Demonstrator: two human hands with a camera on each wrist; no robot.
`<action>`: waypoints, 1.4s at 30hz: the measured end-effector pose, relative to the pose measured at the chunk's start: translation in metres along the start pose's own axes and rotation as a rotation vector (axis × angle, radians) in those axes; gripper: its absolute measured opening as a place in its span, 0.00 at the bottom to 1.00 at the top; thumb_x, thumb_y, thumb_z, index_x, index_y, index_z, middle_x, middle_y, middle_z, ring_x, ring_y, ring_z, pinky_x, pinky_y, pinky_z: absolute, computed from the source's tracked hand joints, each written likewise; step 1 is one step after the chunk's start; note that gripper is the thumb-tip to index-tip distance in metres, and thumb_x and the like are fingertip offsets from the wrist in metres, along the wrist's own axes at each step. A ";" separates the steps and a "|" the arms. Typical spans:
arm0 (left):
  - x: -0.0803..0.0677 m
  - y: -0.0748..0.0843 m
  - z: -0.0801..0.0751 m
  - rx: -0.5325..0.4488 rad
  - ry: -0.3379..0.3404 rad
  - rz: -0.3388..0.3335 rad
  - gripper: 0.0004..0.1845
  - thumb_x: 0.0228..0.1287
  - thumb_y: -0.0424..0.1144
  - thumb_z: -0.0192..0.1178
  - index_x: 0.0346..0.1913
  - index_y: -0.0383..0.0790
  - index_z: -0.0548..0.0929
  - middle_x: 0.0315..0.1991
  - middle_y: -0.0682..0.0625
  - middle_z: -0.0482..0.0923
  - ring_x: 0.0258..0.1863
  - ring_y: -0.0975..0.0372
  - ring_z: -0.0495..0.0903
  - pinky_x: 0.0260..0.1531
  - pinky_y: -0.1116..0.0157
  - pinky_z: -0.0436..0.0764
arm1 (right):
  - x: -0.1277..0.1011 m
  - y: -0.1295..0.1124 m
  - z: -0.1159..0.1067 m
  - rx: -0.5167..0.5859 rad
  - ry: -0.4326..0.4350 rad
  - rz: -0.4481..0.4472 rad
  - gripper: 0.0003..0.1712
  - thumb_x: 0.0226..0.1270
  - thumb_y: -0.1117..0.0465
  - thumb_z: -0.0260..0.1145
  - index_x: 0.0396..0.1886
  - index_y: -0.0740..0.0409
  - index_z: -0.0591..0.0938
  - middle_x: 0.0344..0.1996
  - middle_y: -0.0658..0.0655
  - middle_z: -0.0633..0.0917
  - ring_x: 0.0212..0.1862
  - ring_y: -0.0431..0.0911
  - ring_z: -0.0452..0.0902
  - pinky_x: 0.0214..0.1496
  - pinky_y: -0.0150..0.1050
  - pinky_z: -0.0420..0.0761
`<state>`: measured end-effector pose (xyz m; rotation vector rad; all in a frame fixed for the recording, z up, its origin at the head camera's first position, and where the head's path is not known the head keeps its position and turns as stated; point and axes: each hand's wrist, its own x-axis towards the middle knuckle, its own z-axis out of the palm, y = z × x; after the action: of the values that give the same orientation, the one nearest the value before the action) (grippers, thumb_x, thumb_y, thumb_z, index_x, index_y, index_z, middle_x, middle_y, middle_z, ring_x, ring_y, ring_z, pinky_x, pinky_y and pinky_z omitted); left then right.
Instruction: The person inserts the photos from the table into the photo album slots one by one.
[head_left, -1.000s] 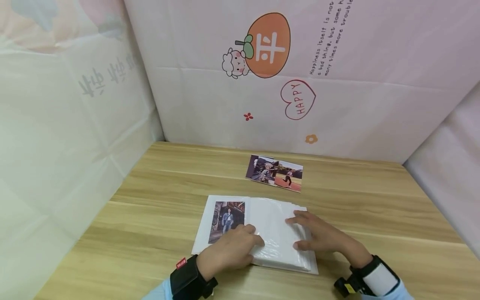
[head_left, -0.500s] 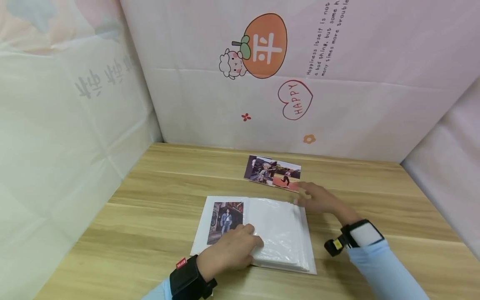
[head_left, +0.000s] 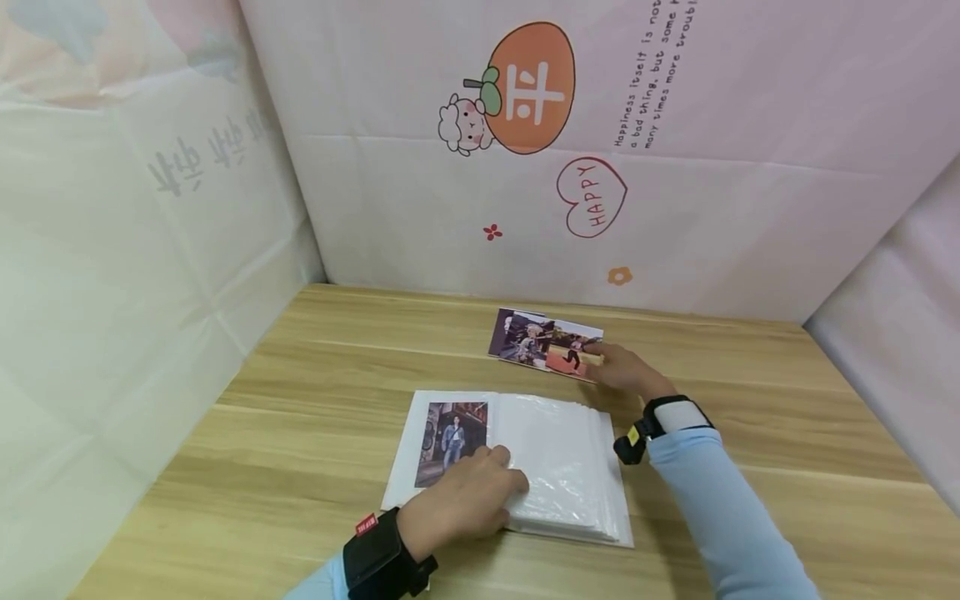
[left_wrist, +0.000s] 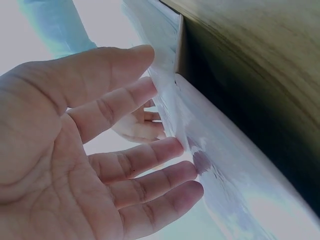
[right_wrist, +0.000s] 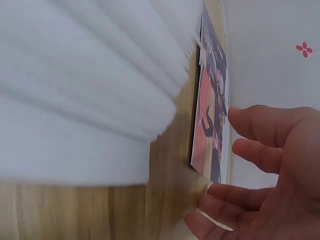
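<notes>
An open photo album (head_left: 551, 454) lies on the wooden table. Its left page holds a photo (head_left: 453, 433) of a person in denim, and its right page is a blank clear sleeve. My left hand (head_left: 467, 498) rests its fingertips on the album near the fold; in the left wrist view the fingers (left_wrist: 145, 165) are spread against the pages. Behind the album lies a small overlapping group of photos. My right hand (head_left: 633, 371) is at the right edge of the runner photo (head_left: 572, 337); its fingers (right_wrist: 250, 195) are spread apart, and contact is hard to tell.
Beside the runner photo lie a photo of a light-haired figure (head_left: 527, 343) and a dark one (head_left: 497, 333) partly under it. White printed cloth (head_left: 420, 225) walls the table's back and sides. Loose page edges (right_wrist: 165, 95) of the album stand out toward the right.
My right hand has left the album's right page and moved forward to the runner photo's right edge. The left hand has stayed on the album.
</notes>
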<state>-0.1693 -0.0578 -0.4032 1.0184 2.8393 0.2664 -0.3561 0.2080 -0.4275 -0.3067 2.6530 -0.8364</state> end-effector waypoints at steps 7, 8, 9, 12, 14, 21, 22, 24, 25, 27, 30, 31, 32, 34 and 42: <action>0.002 0.002 -0.002 0.014 -0.006 0.003 0.17 0.45 0.41 0.70 0.43 0.51 0.84 0.33 0.54 0.67 0.32 0.62 0.67 0.26 0.69 0.69 | 0.011 -0.003 0.005 -0.070 0.048 0.057 0.28 0.66 0.55 0.55 0.62 0.67 0.70 0.61 0.72 0.66 0.61 0.68 0.55 0.59 0.63 0.53; 0.002 0.002 -0.002 0.014 -0.008 0.002 0.17 0.45 0.41 0.70 0.43 0.51 0.84 0.33 0.53 0.68 0.32 0.62 0.67 0.26 0.68 0.69 | 0.012 -0.003 0.005 -0.101 0.074 0.052 0.26 0.65 0.55 0.56 0.58 0.67 0.74 0.57 0.71 0.70 0.57 0.66 0.61 0.57 0.61 0.58; 0.002 0.002 -0.002 0.015 -0.011 0.002 0.18 0.45 0.41 0.71 0.43 0.51 0.84 0.33 0.53 0.68 0.33 0.62 0.67 0.26 0.68 0.69 | 0.012 -0.003 0.006 -0.117 0.100 0.046 0.24 0.63 0.55 0.57 0.53 0.66 0.77 0.52 0.69 0.74 0.52 0.63 0.65 0.53 0.57 0.62; 0.002 0.002 -0.002 0.018 -0.013 -0.001 0.18 0.45 0.42 0.71 0.43 0.51 0.84 0.33 0.53 0.68 0.33 0.62 0.67 0.27 0.68 0.69 | 0.014 -0.003 0.007 -0.134 0.169 0.048 0.17 0.63 0.55 0.59 0.35 0.66 0.83 0.31 0.62 0.80 0.32 0.53 0.72 0.36 0.45 0.69; 0.002 0.002 -0.002 0.020 -0.011 -0.001 0.18 0.45 0.42 0.71 0.43 0.51 0.84 0.33 0.53 0.68 0.33 0.62 0.67 0.27 0.68 0.69 | 0.013 -0.004 0.008 -0.145 0.210 0.057 0.17 0.62 0.54 0.61 0.27 0.66 0.82 0.21 0.57 0.77 0.24 0.49 0.69 0.27 0.40 0.66; 0.002 0.002 -0.002 0.020 -0.010 0.006 0.18 0.44 0.42 0.71 0.43 0.51 0.84 0.33 0.53 0.68 0.32 0.62 0.67 0.26 0.68 0.69 | 0.013 -0.011 0.012 -0.209 0.260 0.187 0.21 0.53 0.52 0.69 0.34 0.68 0.81 0.34 0.64 0.79 0.44 0.61 0.67 0.48 0.55 0.64; 0.002 0.002 -0.002 0.019 -0.011 0.006 0.18 0.44 0.42 0.71 0.43 0.51 0.84 0.33 0.53 0.68 0.32 0.62 0.67 0.26 0.69 0.69 | 0.013 -0.012 0.012 -0.207 0.258 0.202 0.22 0.52 0.53 0.69 0.37 0.69 0.81 0.36 0.66 0.78 0.47 0.63 0.65 0.50 0.56 0.63; 0.002 0.002 -0.002 0.020 -0.009 0.006 0.18 0.44 0.42 0.71 0.43 0.50 0.84 0.33 0.53 0.68 0.32 0.62 0.66 0.26 0.69 0.69 | 0.012 -0.014 0.012 -0.186 0.252 0.224 0.27 0.51 0.54 0.70 0.42 0.72 0.78 0.39 0.68 0.76 0.49 0.65 0.63 0.51 0.58 0.60; 0.002 0.002 -0.002 0.021 -0.008 0.007 0.18 0.44 0.41 0.71 0.43 0.50 0.84 0.33 0.53 0.68 0.32 0.62 0.66 0.26 0.69 0.69 | 0.011 -0.015 0.011 -0.167 0.251 0.235 0.29 0.50 0.55 0.71 0.44 0.73 0.76 0.40 0.69 0.76 0.49 0.66 0.62 0.51 0.58 0.60; 0.002 0.002 -0.002 0.022 -0.006 0.008 0.18 0.45 0.42 0.71 0.44 0.50 0.84 0.33 0.53 0.68 0.32 0.62 0.66 0.26 0.69 0.69 | 0.010 -0.015 0.010 -0.119 0.249 0.263 0.33 0.48 0.55 0.72 0.47 0.74 0.73 0.41 0.70 0.74 0.49 0.65 0.61 0.50 0.58 0.61; 0.002 0.001 -0.001 0.023 -0.006 0.008 0.19 0.45 0.42 0.71 0.44 0.50 0.84 0.33 0.52 0.68 0.32 0.62 0.66 0.26 0.69 0.69 | 0.008 -0.014 0.009 -0.051 0.241 0.290 0.34 0.46 0.55 0.74 0.46 0.74 0.70 0.41 0.69 0.72 0.48 0.64 0.61 0.48 0.58 0.64; 0.002 0.001 -0.001 0.023 -0.007 0.007 0.19 0.45 0.42 0.71 0.44 0.50 0.84 0.33 0.52 0.68 0.32 0.62 0.66 0.27 0.69 0.69 | 0.008 -0.013 0.008 -0.037 0.240 0.291 0.34 0.45 0.55 0.75 0.45 0.73 0.70 0.40 0.69 0.72 0.48 0.64 0.62 0.47 0.58 0.65; 0.002 0.001 -0.001 0.022 -0.007 0.008 0.19 0.45 0.42 0.71 0.44 0.50 0.84 0.33 0.52 0.68 0.32 0.62 0.66 0.27 0.69 0.69 | 0.007 -0.012 0.008 -0.025 0.239 0.295 0.34 0.45 0.55 0.75 0.45 0.72 0.70 0.40 0.68 0.72 0.47 0.64 0.62 0.46 0.57 0.66; 0.002 0.001 -0.001 0.021 -0.008 0.007 0.19 0.45 0.42 0.71 0.44 0.50 0.84 0.33 0.52 0.68 0.32 0.62 0.66 0.26 0.69 0.69 | 0.007 -0.009 0.008 -0.009 0.236 0.297 0.33 0.44 0.55 0.75 0.43 0.71 0.70 0.39 0.67 0.72 0.47 0.63 0.62 0.45 0.56 0.67; 0.001 0.001 -0.001 0.011 -0.010 0.004 0.19 0.45 0.42 0.71 0.44 0.50 0.84 0.33 0.53 0.67 0.32 0.62 0.66 0.26 0.69 0.69 | 0.007 -0.002 0.010 0.081 0.211 0.343 0.40 0.45 0.57 0.75 0.52 0.72 0.64 0.46 0.70 0.71 0.47 0.63 0.64 0.49 0.57 0.68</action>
<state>-0.1696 -0.0567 -0.4017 1.0242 2.8331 0.2452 -0.3584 0.1993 -0.4355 0.2652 2.7376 -0.8981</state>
